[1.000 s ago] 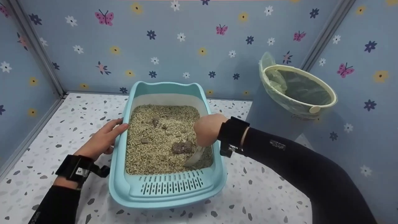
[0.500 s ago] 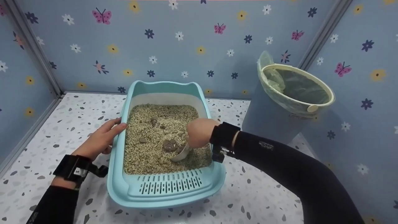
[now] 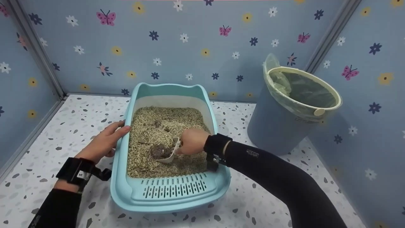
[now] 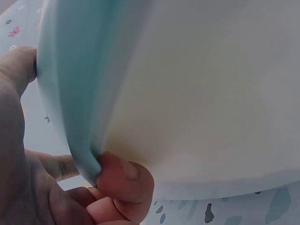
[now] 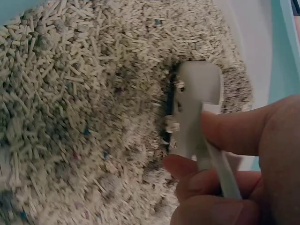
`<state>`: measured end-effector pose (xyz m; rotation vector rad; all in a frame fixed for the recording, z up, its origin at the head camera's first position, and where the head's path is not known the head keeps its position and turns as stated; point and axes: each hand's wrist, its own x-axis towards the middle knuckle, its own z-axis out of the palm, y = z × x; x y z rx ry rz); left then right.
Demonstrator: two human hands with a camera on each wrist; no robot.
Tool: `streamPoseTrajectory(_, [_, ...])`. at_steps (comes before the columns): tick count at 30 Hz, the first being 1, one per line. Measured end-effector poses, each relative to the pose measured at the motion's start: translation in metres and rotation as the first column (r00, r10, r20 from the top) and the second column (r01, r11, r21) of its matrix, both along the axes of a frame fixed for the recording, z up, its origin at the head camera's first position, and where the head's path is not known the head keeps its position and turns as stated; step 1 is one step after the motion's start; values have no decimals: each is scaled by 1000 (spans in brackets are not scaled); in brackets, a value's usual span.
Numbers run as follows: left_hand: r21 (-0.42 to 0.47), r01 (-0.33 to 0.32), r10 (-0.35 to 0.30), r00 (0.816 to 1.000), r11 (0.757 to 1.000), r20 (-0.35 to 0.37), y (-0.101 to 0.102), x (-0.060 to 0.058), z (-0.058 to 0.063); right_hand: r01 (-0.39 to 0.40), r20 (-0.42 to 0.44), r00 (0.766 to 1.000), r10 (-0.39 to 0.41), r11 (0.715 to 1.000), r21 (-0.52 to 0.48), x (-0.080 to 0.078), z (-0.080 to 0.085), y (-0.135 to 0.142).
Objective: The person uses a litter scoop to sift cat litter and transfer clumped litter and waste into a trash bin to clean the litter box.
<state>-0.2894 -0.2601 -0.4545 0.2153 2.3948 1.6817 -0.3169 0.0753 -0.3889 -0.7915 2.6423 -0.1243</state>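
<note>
A light blue litter box [image 3: 171, 205] filled with pale pellet litter [image 3: 142, 166] stands on the speckled surface. My left hand [image 3: 102, 144] holds its left rim, and the left wrist view shows fingers curled under the blue edge. Inside the box, my right hand [image 3: 194, 141] grips the handle of a white litter scoop [image 5: 199, 86]. The scoop stands on edge in the litter, right beside a dark brown clump [image 3: 157, 151]. Smaller dark lumps [image 3: 157, 123] lie farther back on the litter.
A blue-grey bin [image 3: 269, 126] with a cream rim and a green liner bag [image 3: 281, 84] stands right of the litter box. Patterned wall panels [image 3: 186, 50] close off the back and both sides. A slotted step [image 3: 174, 188] spans the box's near end.
My right hand has moved left through the litter with the scoop, and the dark clump has shifted left with it. The left hand stays at the rim.
</note>
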Motion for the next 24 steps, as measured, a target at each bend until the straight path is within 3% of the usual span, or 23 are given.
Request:
streamPoseTrajectory(5, [-3, -5, 5, 1000, 1000, 0, 0, -1, 0, 12, 80, 997, -9, 999, -39, -6, -16, -8])
streamPoseTrajectory(11, [2, 3, -3, 1000, 1000, -5, 1, 1, 2, 47, 220, 975, -30, 996, -75, -11, -23, -12])
streamPoseTrajectory(16, [7, 9, -9, 1000, 1000, -15, 3, 0, 4, 103, 259, 963, -69, 987, -120, -11, -25, -12])
streamPoseTrajectory(22, [8, 11, -11, 1000, 1000, -18, 0, 0, 2, 183, 357, 928, -104, 963, -196, -7, -26, -15])
streamPoseTrajectory(24, [12, 14, -14, 1000, 1000, -17, 1, 0, 1, 156, 341, 936, -84, 970, -188, -7, -27, -15])
